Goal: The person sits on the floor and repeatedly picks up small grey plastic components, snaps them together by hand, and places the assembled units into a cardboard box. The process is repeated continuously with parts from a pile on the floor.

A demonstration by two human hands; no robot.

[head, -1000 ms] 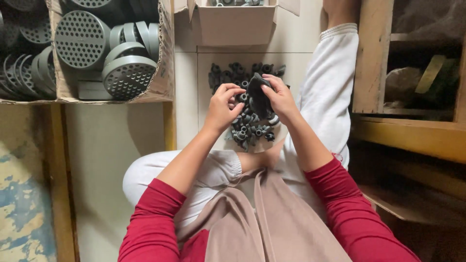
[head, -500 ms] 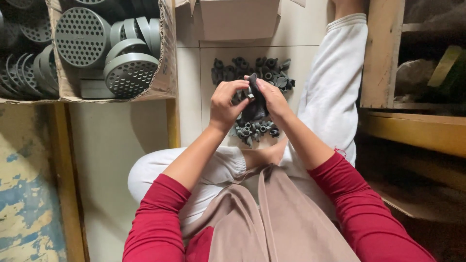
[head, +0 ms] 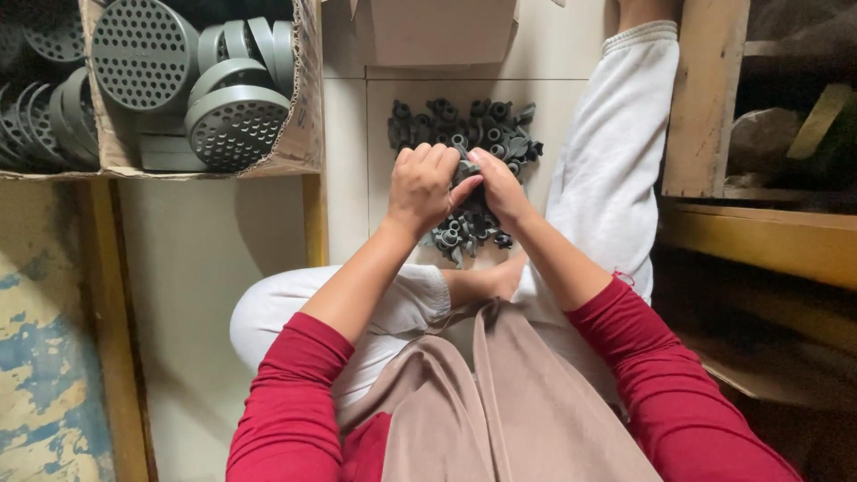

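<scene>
Near the upper middle of the frame, I have both hands together over a heap of small dark grey plastic tube fittings (head: 464,134) lying on the pale tiled floor (head: 344,134). My left hand (head: 424,186) is curled, its fingers folded onto one small dark grey fitting (head: 466,168); my right hand (head: 502,187) pinches the same piece from the other side. At upper left, a cardboard box (head: 299,134) holds round grey perforated plastic discs (head: 234,125). Another cardboard box (head: 437,31) sits at top centre.

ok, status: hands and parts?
Both hands, left and right, pinch one grey part. Parts pile on floor beneath. Nothing blocking.
</scene>
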